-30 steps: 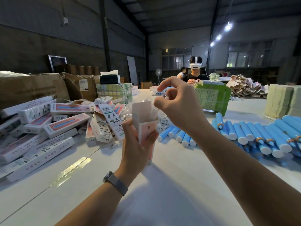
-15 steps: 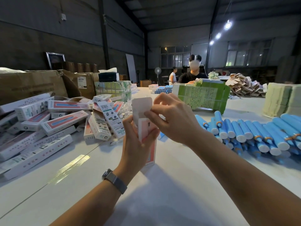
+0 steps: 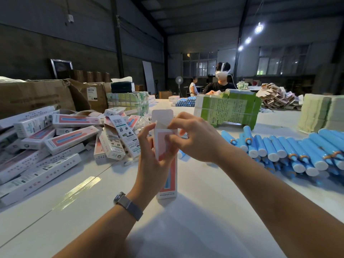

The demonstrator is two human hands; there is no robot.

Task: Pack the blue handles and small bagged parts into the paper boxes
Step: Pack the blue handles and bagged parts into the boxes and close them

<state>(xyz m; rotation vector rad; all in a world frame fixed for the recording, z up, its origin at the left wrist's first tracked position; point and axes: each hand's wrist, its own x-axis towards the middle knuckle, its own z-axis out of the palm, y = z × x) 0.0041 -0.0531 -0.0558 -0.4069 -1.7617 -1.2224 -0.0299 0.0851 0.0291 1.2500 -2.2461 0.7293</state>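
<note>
A tall pink-and-white paper box (image 3: 168, 185) stands upright on the white table (image 3: 186, 229), its top flap (image 3: 162, 116) raised. My left hand (image 3: 152, 161) grips the box around its upper half. My right hand (image 3: 195, 138) pinches at the box's open top with curled fingers; what lies inside is hidden. Several blue handles (image 3: 290, 151) lie in rows to the right. Clear bagged parts (image 3: 143, 121) sit behind the box, partly hidden.
Filled and loose boxes (image 3: 61, 138) pile up at the left, with brown cartons (image 3: 37, 95) behind. Green bundled stacks (image 3: 227, 108) and pale flat stacks (image 3: 322, 114) stand beyond. A person with a headset (image 3: 219, 84) sits at the far end.
My right hand came down from above the box to its open top. The box stands lower, its base on the table, and my view has tilted down.
</note>
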